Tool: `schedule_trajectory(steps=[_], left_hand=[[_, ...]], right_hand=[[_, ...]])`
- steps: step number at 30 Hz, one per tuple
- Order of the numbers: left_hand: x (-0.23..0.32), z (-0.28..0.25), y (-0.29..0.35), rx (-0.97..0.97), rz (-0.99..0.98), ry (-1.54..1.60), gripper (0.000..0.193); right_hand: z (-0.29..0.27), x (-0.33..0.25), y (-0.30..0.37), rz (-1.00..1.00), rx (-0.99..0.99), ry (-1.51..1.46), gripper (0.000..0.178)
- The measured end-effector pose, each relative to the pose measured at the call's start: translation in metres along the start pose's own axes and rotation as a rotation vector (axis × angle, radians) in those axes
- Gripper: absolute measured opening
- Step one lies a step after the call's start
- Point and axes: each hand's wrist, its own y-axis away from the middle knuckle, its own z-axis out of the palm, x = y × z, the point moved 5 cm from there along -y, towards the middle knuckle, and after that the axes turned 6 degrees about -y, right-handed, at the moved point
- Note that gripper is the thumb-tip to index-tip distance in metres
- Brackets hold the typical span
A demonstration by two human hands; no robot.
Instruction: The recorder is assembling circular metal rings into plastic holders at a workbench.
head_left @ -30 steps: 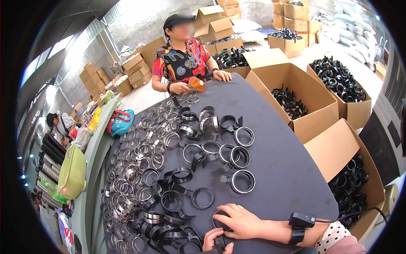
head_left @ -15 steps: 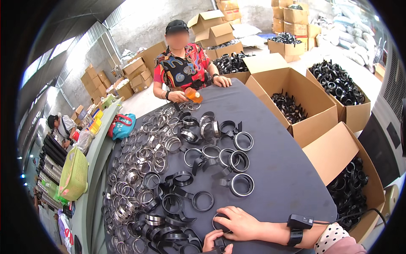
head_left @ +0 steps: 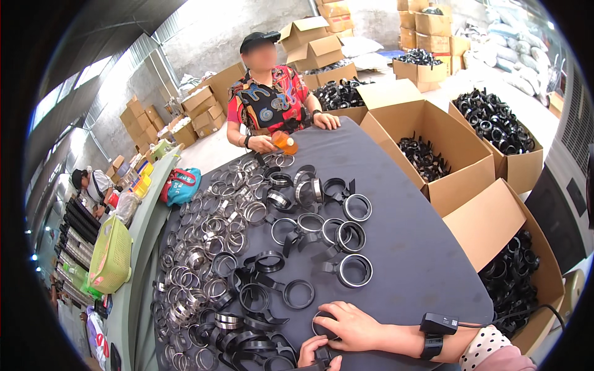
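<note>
At the table's near edge, my right hand (head_left: 349, 326) holds a black round ring (head_left: 324, 314) under curled fingers.
My left hand (head_left: 314, 352) narrows its thumb and fingers around a dark piece (head_left: 322, 355); whether it joins the ring I cannot tell. Left lie shiny silver metal rings (head_left: 185, 275); farther right, an open brown cardboard box (head_left: 461, 185); at the far edge, a person (head_left: 272, 102) holds an orange translucent container (head_left: 284, 143).
</note>
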Motion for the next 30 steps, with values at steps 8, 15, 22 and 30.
schedule_trajectory(steps=[8, 15, 22, 30], left_hand=[[0.0005, -0.0003, 0.0003, 0.002, -0.006, 0.016, 0.041], [-0.0001, -0.0003, 0.0014, -0.009, -0.016, 0.011, 0.042], [0.0013, 0.0007, 0.0012, -0.003, -0.012, 0.011, 0.042], [0.0066, 0.0043, 0.0009, -0.002, -0.014, -0.016, 0.045]], right_hand=[[0.0007, 0.0003, 0.0003, 0.004, -0.012, 0.007, 0.051], [-0.0005, -0.0013, 0.0001, 0.003, -0.001, 0.007, 0.05], [-0.0015, -0.0011, 0.0005, 0.003, -0.001, 0.01, 0.048], [0.0004, -0.0008, -0.0005, -0.008, -0.017, 0.01, 0.047]])
